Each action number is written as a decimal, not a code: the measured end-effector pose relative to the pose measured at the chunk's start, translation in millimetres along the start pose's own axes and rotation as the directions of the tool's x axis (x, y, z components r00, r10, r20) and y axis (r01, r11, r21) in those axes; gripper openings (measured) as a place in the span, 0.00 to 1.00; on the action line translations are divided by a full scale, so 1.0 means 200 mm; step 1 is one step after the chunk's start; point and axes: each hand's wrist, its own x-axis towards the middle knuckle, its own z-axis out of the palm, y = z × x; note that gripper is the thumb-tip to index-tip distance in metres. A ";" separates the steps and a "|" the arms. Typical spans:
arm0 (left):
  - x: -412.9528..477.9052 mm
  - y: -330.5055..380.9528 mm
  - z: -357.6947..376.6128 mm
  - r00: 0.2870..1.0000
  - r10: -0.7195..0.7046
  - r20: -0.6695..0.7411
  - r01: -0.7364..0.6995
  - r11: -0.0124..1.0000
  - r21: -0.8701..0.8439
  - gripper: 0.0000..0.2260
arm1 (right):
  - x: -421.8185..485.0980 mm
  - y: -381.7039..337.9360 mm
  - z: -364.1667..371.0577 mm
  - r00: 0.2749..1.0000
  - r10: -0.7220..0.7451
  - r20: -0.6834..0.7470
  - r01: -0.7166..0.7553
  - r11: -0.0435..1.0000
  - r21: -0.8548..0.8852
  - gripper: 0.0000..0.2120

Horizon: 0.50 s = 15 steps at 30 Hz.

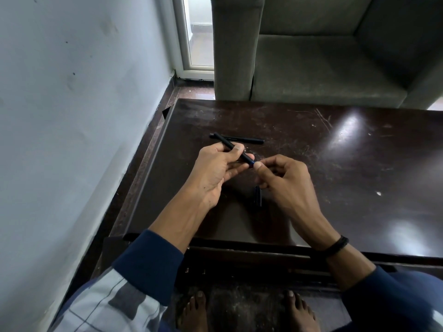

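My left hand [215, 168] grips a slim black pen [225, 142] above the dark table [335, 178], the barrel slanting from upper left down to a blue end [250, 162]. My right hand [282, 180] has its thumb and fingertips pinched at that blue end. A small dark piece, perhaps a cap [258, 196], shows below the right hand's curled fingers; whether it lies on the table or is held is unclear. A second black pen [247, 140] lies flat on the table just beyond my hands.
A grey sofa [323, 68] stands against the table's far edge. A pale wall [72, 116] runs along the left, with a strip of floor between it and the table. My bare feet [242, 310] rest on the floor under the near edge.
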 end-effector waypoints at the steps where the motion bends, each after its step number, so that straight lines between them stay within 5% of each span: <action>1: 0.00 0.00 0.00 1.000 0.002 -0.001 -0.002 1.000 -0.001 0.06 | 0.00 0.00 0.00 1.000 -0.002 0.001 0.002 1.000 0.005 0.05; 7: 0.00 0.01 0.00 1.000 0.006 -0.014 -0.006 1.000 -0.003 0.06 | 0.00 0.01 -0.01 1.000 -0.012 -0.010 0.012 0.999 -0.036 0.10; 15: -0.01 0.00 0.00 1.000 -0.001 -0.007 0.001 1.000 0.010 0.08 | 0.00 0.01 -0.01 1.000 -0.005 0.007 0.006 1.000 -0.014 0.02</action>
